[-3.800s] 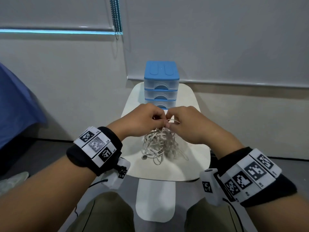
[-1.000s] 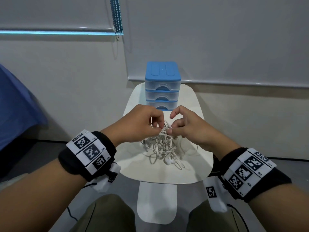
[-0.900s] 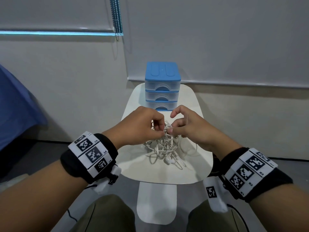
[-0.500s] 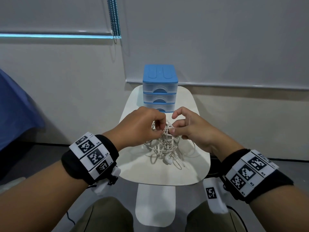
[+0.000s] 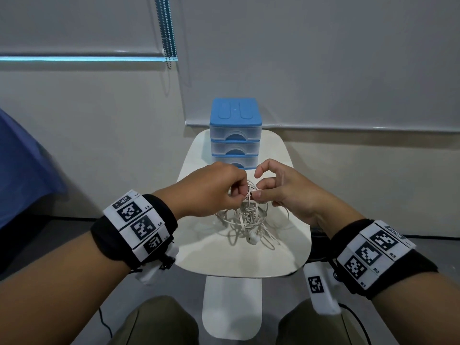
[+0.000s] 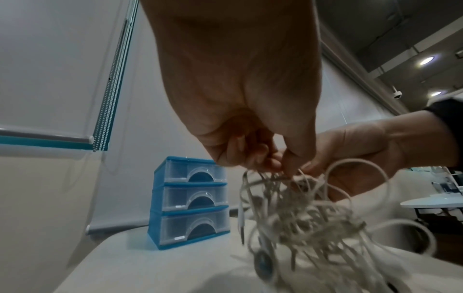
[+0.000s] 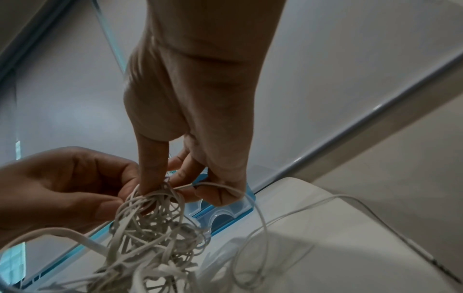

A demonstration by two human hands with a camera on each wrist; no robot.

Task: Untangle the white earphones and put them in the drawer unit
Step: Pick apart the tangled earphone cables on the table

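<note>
White earphones (image 5: 245,215) hang as a knotted bundle between both hands, upper strands lifted, lower loops and one earbud (image 5: 253,239) resting on the white tabletop (image 5: 199,245). Left to right: blue fabric (image 5: 22,165) at the far left edge; bead chain (image 5: 167,33) of the roller blind hanging against the wall. Left hand (image 5: 211,190), grip closed on the cable, thumb and curled fingers pinching strands at the top of the tangle; the left wrist view shows the fingertips (image 6: 273,162) bunched on the cords. Drawer unit (image 5: 235,135), blue frame with three clear drawers, all closed, stands at the far end of the tabletop, just behind the hands. Right hand (image 5: 286,192), grip also closed on the cable, thumb and forefinger pinching a strand beside the left fingers; a loose loop (image 7: 255,208) trails to the right.
</note>
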